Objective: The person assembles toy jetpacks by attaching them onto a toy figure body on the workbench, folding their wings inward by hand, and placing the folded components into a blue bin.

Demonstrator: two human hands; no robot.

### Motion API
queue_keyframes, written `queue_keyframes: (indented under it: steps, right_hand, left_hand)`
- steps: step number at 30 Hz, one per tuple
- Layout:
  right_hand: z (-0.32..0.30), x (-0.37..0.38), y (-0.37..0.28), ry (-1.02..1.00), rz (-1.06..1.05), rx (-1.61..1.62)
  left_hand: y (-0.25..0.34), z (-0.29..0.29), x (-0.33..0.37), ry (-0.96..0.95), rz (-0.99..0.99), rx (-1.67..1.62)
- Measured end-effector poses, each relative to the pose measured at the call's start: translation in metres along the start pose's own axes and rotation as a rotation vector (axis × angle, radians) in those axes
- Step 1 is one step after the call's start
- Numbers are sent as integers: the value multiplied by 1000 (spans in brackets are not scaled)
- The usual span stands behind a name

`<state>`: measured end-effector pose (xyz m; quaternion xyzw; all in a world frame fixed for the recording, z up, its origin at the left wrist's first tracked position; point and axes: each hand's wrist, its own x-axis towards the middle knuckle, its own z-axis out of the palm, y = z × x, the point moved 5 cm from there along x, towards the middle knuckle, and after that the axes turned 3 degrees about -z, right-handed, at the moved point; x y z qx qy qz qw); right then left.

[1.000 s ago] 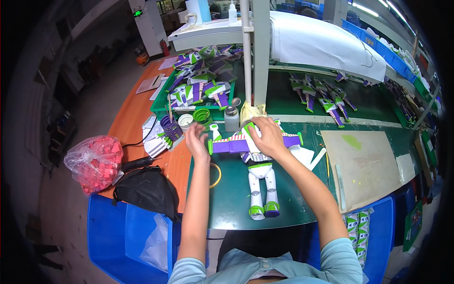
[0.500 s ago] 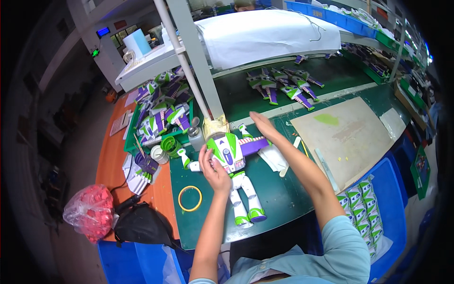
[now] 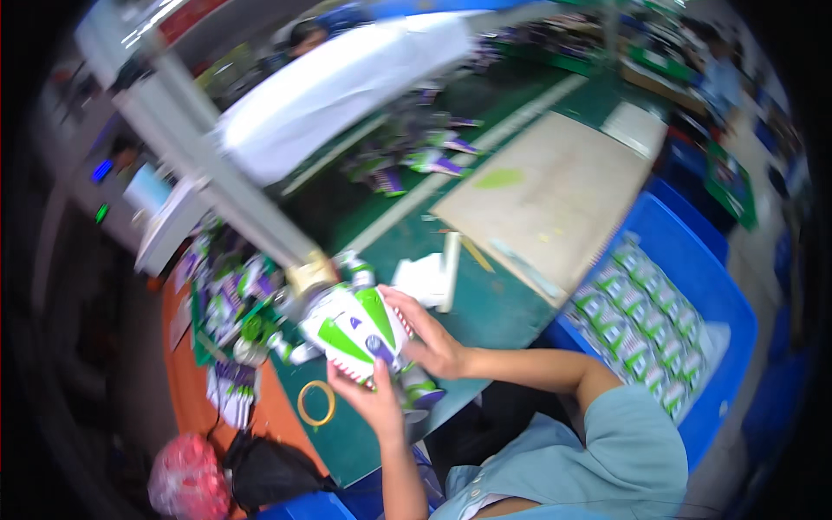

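Note:
A white, green and purple toy wing pack lies between my hands, over the toy figure's body. Red-and-white stripes run along its two sides. My left hand grips its lower left side, thumb on the front. Along the right edge my right hand presses with its fingers; motion smears it somewhat. From beneath the pack show the figure's arm, and, partly behind my hands, its purple-soled foot. Whether the pack is fixed to the body cannot be told.
A yellow tape ring lies left of my left hand. A grey post rises behind the figure. Right are a beige board and a blue bin of bagged parts. A green crate of winged parts stands left.
The view has turned and tilted. My right hand has come back from beyond the figure to the pack's right side. The purple wing that stuck out to the right no longer extends.

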<state>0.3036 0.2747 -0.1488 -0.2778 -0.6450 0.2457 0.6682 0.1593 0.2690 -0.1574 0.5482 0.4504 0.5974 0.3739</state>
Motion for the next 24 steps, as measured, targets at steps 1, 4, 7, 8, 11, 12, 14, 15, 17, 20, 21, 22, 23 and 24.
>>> queue_keyframes:
  steps: [1,4,7,8,11,12,14,15,17,20,21,22,23,24]
  right_hand:
    - [-21,-12,-26,-125,-79,-332]
    - [-77,-60,-73,-541,-205,-882]
    - [-120,-131,-80,-638,-287,-1288]
    - [-137,-150,-93,-617,-230,-1326]
    - [-183,-210,-134,-499,15,-1277]
    - [-199,-230,-143,-487,51,-1286]
    - [-265,-273,-148,-79,424,-1143]
    - [-310,-309,-155,157,377,-1217]
    - [-399,-374,-174,588,771,-1472]
    - [-526,-522,-204,1258,1533,-1713]
    - [-545,-538,-203,1244,1687,-1617]
    - [-564,-552,-204,1225,1832,-1524]
    - [-583,-582,-210,1311,1984,-1407]
    - [-590,-584,-201,1278,1995,-1414]
  left_hand:
    - [4,12,-14,-96,-2,-36]
    - [4,63,-49,-514,-79,-43]
    - [-2,131,-99,-923,-38,32]
    - [-4,152,-118,-1045,-49,34]
    - [-15,204,-173,-1314,-185,48]
    - [-19,218,-191,-1402,-194,47]
    - [-15,240,-204,-1449,-163,-1]
    - [-16,250,-206,-1424,-114,34]
    - [-27,254,-194,-1333,-90,101]
    - [-41,243,-160,-1195,-100,165]
    - [-50,229,-144,-1166,-133,213]
    - [-57,217,-130,-1136,-166,253]
    - [-62,214,-121,-1143,-201,255]
    - [-65,208,-109,-1150,-243,273]
